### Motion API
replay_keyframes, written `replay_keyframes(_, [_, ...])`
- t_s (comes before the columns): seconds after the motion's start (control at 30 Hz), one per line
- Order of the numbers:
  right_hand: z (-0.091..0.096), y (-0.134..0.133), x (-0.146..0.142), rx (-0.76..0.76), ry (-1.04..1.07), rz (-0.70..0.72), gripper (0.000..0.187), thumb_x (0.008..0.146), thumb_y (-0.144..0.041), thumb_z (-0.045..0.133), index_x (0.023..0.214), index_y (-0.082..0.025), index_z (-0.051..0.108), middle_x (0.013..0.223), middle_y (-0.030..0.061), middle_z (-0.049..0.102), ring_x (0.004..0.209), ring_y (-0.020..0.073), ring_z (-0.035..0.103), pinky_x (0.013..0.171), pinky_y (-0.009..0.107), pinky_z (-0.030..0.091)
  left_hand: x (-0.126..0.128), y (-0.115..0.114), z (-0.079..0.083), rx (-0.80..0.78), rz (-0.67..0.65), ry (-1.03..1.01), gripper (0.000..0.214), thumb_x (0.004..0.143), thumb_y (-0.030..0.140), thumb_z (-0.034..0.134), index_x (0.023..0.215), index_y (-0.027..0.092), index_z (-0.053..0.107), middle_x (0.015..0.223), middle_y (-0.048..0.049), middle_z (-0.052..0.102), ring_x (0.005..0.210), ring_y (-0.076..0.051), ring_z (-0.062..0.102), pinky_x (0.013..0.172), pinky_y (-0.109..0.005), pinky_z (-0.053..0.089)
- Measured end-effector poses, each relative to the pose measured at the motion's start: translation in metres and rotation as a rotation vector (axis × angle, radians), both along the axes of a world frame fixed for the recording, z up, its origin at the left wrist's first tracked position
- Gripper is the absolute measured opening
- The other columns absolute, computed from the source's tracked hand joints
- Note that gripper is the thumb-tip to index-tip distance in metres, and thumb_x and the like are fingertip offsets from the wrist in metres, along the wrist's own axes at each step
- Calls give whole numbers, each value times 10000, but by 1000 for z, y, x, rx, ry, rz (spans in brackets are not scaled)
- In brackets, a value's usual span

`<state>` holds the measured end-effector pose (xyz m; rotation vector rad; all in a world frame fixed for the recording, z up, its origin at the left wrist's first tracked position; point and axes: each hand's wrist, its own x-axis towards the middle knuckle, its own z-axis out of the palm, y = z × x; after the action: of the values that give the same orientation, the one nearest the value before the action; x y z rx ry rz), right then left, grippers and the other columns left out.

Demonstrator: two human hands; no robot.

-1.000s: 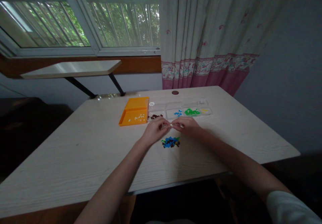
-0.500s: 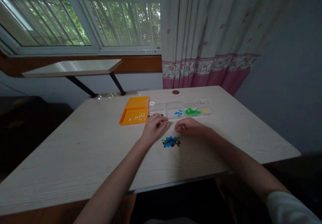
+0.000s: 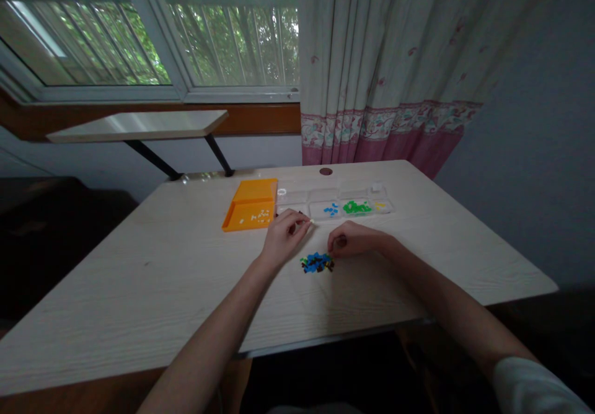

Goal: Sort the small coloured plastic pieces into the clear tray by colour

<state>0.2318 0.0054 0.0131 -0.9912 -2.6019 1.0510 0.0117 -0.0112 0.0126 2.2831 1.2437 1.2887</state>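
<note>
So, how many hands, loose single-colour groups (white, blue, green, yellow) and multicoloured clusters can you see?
Left hand and right hand: 2
White group: 1
Blue group: 1
Green group: 1
Yellow group: 1
Multicoloured cluster: 1
Total: 7

No text, label, brand, number or sign can be read. On the open orange plastic box (image 3: 255,191) at the left and the long clear plastic compartment tray (image 3: 324,196) to its right, no lettering can be made out; a small whitish patch (image 3: 375,187) at the tray's far right is too small to tell. Any marking on the nearer blue, green and brown cluster of small pieces (image 3: 317,262) is likewise unreadable.
</note>
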Motion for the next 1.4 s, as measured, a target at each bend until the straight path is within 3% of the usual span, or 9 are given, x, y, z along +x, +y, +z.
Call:
replay_keyframes(0.13, [-2, 1, 0, 22, 5, -7, 136, 725, -245, 576, 781, -153, 658, 601, -24, 561, 532, 71, 467, 506, 174, 342, -12, 8, 0, -109, 200, 166, 184, 798, 322, 513, 821, 177, 623, 680, -31, 595, 607, -136, 509, 557, -223, 350])
replay_keyframes(0.33, [-3, 4, 3, 65, 10, -19, 134, 736, -242, 566, 798, -153, 644, 630, -20, 576, 539, 71, 482, 516, 176, 339, -48, 20, 5, -314, 673, 376, 267, 795, 392, 480, 860, 181, 631, 742, -114, 630, 707, -251, 568, 586, -304, 354])
replay_keyframes(0.5, [-5, 6, 4, 62, -28, -19, 129, 719, -216, 582, 817, -158, 642, 637, -22, 571, 547, 72, 481, 531, 180, 335, -67, 25, 11, -462, 796, 455, 315, 808, 384, 437, 919, 171, 640, 855, -171, 637, 774, -324, 584, 597, -377, 385])
replay_keyframes(0.67, [-2, 5, 0, 56, 22, -97, 105, 774, -201, 532, 828, -156, 609, 680, -10, 567, 595, 83, 479, 555, 188, 331, -57, 23, 10, -358, 622, 433, 307, 832, 356, 422, 998, 187, 617, 816, -103, 645, 738, -235, 576, 597, -303, 373])
replay_keyframes(0.87, [-8, 6, -8, -19, 178, -198, 200, 834, -334, 497, 857, -146, 561, 625, -30, 472, 548, 80, 407, 507, 187, 295, -12, 7, -2, -264, -79, 349, 247, 813, 309, 478, 874, 153, 660, 595, -7, 569, 541, -97, 479, 536, -194, 321])
replay_keyframes(0.93, [-12, 8, -10, 9, 228, -211, 229, 834, -364, 495, 840, -144, 559, 627, -29, 473, 551, 81, 407, 510, 190, 292, 0, 2, -5, -267, -203, 367, 228, 798, 302, 505, 875, 158, 664, 566, 12, 543, 517, -84, 454, 524, -184, 306])
replay_keyframes(1.03, [-16, 9, -13, 59, 249, -227, 244, 841, -375, 485, 819, -145, 563, 618, -30, 486, 547, 81, 409, 518, 191, 289, 7, -2, -8, -256, -239, 380, 195, 789, 284, 518, 829, 161, 664, 540, 24, 509, 504, -78, 427, 509, -178, 285])
replay_keyframes(1.2, [-18, 7, -17, 125, 205, -244, 226, 840, -360, 497, 834, -154, 591, 614, -31, 509, 541, 79, 415, 530, 190, 292, 3, -1, -7, -208, -169, 349, 219, 803, 304, 498, 738, 146, 635, 538, 20, 500, 506, -80, 418, 500, -181, 273])
replay_keyframes(1.4, [-18, 5, -20, 165, 206, -269, 208, 833, -343, 512, 845, -160, 611, 627, -22, 541, 556, 83, 438, 546, 191, 310, 2, 1, -9, -179, -131, 333, 191, 790, 294, 510, 795, 160, 647, 554, 15, 526, 513, -84, 439, 508, -182, 285])
